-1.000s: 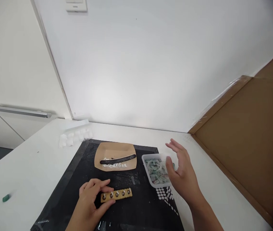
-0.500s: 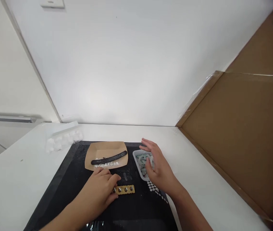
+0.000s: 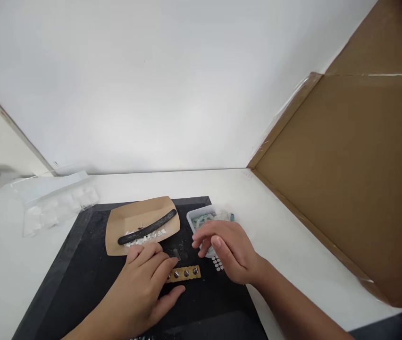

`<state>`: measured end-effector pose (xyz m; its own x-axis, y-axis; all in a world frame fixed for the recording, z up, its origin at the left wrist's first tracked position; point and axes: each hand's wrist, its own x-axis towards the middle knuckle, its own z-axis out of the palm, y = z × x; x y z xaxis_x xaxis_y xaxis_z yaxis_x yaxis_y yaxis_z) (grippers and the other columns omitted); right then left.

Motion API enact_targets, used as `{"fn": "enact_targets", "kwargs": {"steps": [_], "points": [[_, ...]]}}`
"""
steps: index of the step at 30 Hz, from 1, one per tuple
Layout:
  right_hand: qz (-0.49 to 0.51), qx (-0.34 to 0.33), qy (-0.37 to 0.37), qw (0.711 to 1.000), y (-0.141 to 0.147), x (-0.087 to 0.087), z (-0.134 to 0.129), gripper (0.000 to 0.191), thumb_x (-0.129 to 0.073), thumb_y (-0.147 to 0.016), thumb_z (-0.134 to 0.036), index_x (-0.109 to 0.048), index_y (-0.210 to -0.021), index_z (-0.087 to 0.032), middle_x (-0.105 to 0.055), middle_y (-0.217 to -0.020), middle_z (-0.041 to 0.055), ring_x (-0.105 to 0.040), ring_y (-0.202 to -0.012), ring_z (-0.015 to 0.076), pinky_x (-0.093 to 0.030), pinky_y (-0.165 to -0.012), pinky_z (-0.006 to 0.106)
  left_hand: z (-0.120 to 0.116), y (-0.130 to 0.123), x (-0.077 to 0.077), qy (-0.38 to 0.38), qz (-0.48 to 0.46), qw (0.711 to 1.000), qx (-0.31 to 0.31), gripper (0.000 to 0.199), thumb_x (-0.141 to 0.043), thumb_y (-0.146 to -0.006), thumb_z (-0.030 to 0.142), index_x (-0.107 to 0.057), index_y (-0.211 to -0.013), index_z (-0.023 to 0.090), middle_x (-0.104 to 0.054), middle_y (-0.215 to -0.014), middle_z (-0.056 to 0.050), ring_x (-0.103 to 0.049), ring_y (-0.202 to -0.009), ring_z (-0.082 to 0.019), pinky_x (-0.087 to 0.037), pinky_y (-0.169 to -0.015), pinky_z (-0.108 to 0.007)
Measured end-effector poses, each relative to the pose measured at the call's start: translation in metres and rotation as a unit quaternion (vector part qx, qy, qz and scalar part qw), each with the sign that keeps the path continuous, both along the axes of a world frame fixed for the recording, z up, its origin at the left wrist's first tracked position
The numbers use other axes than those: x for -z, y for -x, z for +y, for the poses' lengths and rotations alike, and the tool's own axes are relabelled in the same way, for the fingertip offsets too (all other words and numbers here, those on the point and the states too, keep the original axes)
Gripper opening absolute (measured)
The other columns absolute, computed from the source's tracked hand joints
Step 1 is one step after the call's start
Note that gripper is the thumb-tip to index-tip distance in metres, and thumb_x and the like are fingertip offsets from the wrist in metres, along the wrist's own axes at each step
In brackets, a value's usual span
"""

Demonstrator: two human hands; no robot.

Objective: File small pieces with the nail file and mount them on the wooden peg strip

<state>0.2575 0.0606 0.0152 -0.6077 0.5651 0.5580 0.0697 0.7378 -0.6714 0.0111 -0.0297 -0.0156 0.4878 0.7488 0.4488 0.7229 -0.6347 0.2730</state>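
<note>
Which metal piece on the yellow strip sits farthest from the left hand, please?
The rightmost metal piece on the strip; others sit nearer the left hand.

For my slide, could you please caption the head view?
Left hand at narrow golden strip, right hand by rectangular white plastic tub.

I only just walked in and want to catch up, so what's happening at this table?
The left hand is at a small yellow strip with metal pieces on it, on a black mat. The right hand is over a clear tub of pale green pieces. A black file lies in a tan tray.
</note>
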Motion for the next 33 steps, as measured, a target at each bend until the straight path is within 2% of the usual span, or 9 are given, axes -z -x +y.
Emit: {"fn": "enact_targets", "kwargs": {"steps": [3, 5, 11, 20, 26, 33], "points": [[-0.014, -0.077, -0.035, 0.996, -0.004, 0.002, 0.001, 0.027, -0.038, -0.106, -0.037, -0.058, -0.1, -0.02, -0.071, -0.092, 0.0081, -0.069, -0.082, 0.0193, -0.054, -0.07, 0.032, 0.003, 0.0, -0.001, 0.011, -0.006, 1.0, 0.012, 0.025, -0.07, -0.098, 0.034, -0.065, -0.117, 0.018, -0.073, -0.099, -0.006, -0.06, -0.103, -0.029, -0.035, -0.087, -0.043], [-0.009, -0.096, -0.048, 0.994, -0.006, 0.007, 0.001, 0.023, -0.04, -0.104, -0.037, -0.052, -0.093, -0.021, -0.071, -0.093, 0.0089, -0.067, -0.079, 0.0188, -0.052, -0.066, 0.03, 0.003, -0.001, 0.001, 0.014, -0.009, 1.0, 0.017, 0.021, -0.069, -0.099, 0.032, -0.066, -0.116, 0.019, -0.074, -0.099, -0.005, -0.06, -0.103, -0.028, -0.034, -0.088, -0.044], [-0.015, -0.075, -0.057, 0.995, -0.006, 0.019, -0.007, 0.011, -0.044, -0.094, -0.03, -0.043, -0.085, -0.023, -0.069, -0.085, 0.0067, -0.064, -0.071, 0.0173, -0.046, -0.061, 0.028, 0.004, -0.005, 0.001, 0.018, -0.024, 0.999, 0.018, 0.005, -0.066, -0.101, 0.026, -0.068, -0.102, 0.021, -0.074, -0.089, -0.001, -0.06, -0.099, -0.025, -0.031, -0.086, -0.043], [-0.045, -0.075, -0.07, 0.994, -0.004, 0.021, -0.007, 0.015, -0.052, -0.086, -0.028, -0.038, -0.084, -0.025, -0.068, -0.08, 0.0021, -0.06, -0.065, 0.0161, -0.039, -0.058, 0.027, 0.007, -0.005, 0.003, 0.025, -0.043, 0.998, 0.024, 0.006, -0.064, -0.103, 0.021, -0.069, -0.099, 0.022, -0.075, -0.087, 0.002, -0.058, -0.098, -0.022, -0.03, -0.089, -0.043], [-0.089, -0.041, -0.099, 0.99, -0.003, 0.017, -0.013, 0.016, -0.057, -0.083, -0.02, -0.041, -0.084, -0.024, -0.067, -0.08, -0.0004, -0.055, -0.059, 0.0132, -0.036, -0.057, 0.028, 0.007, -0.005, 0.0, 0.043, -0.058, 0.997, 0.02, 0.008, -0.064, -0.103, 0.02, -0.068, -0.096, 0.022, -0.075, -0.086, 0.002, -0.058, -0.097, -0.022, -0.031, -0.091, -0.043], [-0.116, -0.038, -0.083, 0.989, 0.001, 0.014, -0.014, 0.013, -0.06, -0.083, -0.016, -0.05, -0.086, -0.023, -0.065, -0.082, -0.0008, -0.057, -0.064, 0.0123, -0.039, -0.058, 0.026, 0.006, -0.004, 0.002, 0.061, -0.068, 0.996, 0.012, 0.005, -0.064, -0.102, 0.02, -0.067, -0.098, 0.021, -0.073, -0.086, 0.001, -0.059, -0.099, -0.022, -0.031, -0.092, -0.043]]}}
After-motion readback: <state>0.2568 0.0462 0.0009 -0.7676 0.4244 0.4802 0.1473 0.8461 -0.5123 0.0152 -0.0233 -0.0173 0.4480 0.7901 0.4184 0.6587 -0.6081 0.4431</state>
